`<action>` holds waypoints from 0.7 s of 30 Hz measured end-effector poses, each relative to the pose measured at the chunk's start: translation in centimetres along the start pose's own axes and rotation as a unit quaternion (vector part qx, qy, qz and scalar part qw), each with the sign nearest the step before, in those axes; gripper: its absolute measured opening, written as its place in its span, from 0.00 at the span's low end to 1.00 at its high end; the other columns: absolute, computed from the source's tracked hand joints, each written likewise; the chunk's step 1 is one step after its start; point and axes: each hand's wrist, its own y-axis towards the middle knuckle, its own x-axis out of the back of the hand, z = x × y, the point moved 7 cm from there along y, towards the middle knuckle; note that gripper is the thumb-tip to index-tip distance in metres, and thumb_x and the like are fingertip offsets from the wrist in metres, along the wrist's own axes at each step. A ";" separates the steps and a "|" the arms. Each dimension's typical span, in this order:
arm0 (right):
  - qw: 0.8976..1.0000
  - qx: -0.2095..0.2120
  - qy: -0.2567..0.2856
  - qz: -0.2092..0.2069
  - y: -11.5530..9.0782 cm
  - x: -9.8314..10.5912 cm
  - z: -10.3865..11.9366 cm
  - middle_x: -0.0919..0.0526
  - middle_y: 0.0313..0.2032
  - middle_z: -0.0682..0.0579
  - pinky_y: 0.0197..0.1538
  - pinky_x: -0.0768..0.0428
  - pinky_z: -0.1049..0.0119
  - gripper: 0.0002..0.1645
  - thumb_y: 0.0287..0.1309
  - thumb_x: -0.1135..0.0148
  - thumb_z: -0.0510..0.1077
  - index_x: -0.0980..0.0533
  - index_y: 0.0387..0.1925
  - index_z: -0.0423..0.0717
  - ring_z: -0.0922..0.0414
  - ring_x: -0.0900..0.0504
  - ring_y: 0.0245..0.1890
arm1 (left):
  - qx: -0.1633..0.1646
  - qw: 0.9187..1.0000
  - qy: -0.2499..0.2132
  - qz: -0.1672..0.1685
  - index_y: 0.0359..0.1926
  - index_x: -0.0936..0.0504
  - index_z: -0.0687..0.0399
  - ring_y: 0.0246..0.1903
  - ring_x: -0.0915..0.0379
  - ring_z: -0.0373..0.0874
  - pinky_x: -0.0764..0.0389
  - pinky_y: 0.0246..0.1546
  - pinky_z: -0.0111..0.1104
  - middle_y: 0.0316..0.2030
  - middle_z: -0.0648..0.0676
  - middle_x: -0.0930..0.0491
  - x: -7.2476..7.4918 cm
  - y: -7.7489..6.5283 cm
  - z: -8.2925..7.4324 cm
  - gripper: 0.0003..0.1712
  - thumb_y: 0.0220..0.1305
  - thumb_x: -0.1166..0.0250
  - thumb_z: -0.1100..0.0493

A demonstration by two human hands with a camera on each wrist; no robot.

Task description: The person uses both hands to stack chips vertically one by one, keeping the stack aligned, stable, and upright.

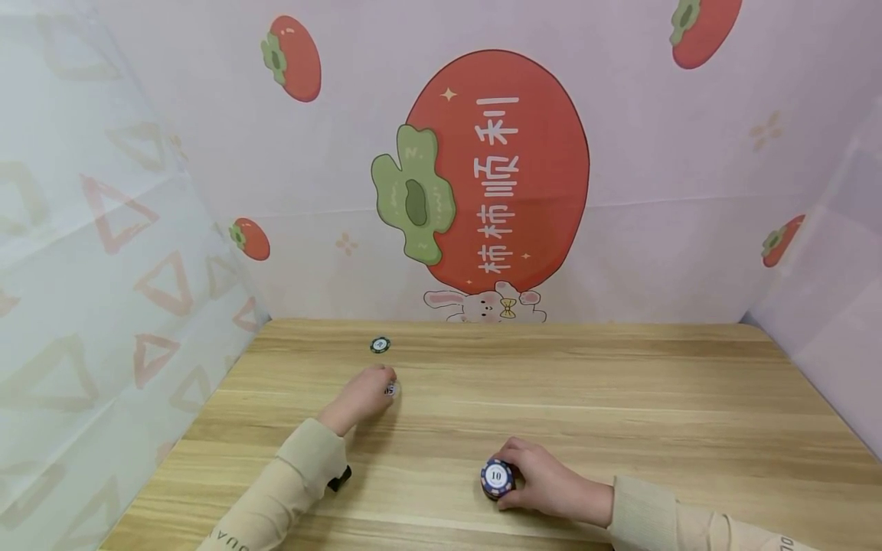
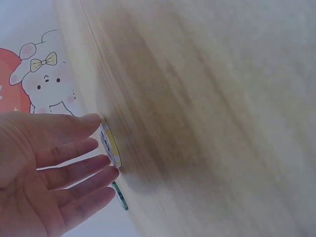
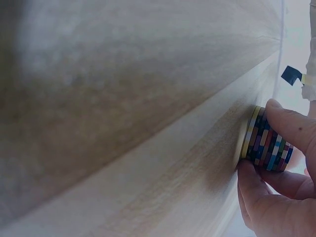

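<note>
My left hand is low over the left half of the table. Its thumb and fingertips stand at opposite edges of a whitish poker chip with a yellow edge, partly hidden by the fingers in the head view. Just beyond that hand lies a green-edged poker chip, flat on the wood. Right of centre, nearer the front, my right hand grips an upright stack of poker chips between thumb and fingers. A blue-edged chip marked 10 tops the stack; its lower chips have mixed colours.
The light wooden table ends at a back wall cloth printed with persimmons and a rabbit. Pale cloth hangs along the left side and right side. A small black object shows at the left sleeve's cuff.
</note>
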 end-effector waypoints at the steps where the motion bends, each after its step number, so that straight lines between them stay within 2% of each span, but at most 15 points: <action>1: 1.000 0.000 -0.001 -0.001 0.0 0.0 0.0 0.27 0.35 0.60 0.43 0.25 0.70 0.27 0.37 0.26 0.47 0.23 0.42 0.40 0.66 0.27 0.36 | 0.000 1.000 0.002 -0.001 0.40 0.23 0.66 0.31 0.30 0.45 0.27 0.31 0.38 0.35 0.58 0.24 0.0 0.0 0.0 0.12 0.51 0.40 0.71; 9: 1.000 0.000 -0.002 0.000 -0.1 0.0 0.0 0.27 0.36 0.60 0.43 0.25 0.70 0.27 0.38 0.26 0.46 0.23 0.42 0.40 0.66 0.28 0.36 | -0.007 1.000 0.005 -0.015 0.40 0.22 0.66 0.35 0.27 0.47 0.25 0.35 0.38 0.36 0.59 0.23 -0.3 0.3 -0.1 0.12 0.51 0.39 0.71; 16: 1.000 0.007 -0.004 -0.005 -0.1 0.0 0.1 0.27 0.35 0.60 0.42 0.26 0.70 0.26 0.37 0.26 0.46 0.23 0.41 0.40 0.66 0.28 0.36 | 0.007 1.000 -0.011 -0.018 0.41 0.23 0.67 0.35 0.27 0.49 0.25 0.35 0.38 0.37 0.60 0.24 -0.5 0.4 0.1 0.14 0.50 0.39 0.72; 21: 1.000 0.006 -0.004 -0.007 -0.1 0.0 0.0 0.26 0.35 0.60 0.43 0.26 0.70 0.26 0.37 0.26 0.46 0.23 0.41 0.41 0.66 0.27 0.36 | 0.005 0.999 -0.012 -0.041 0.41 0.22 0.67 0.42 0.28 0.56 0.24 0.40 0.41 0.42 0.65 0.25 -0.2 0.4 0.1 0.17 0.46 0.38 0.74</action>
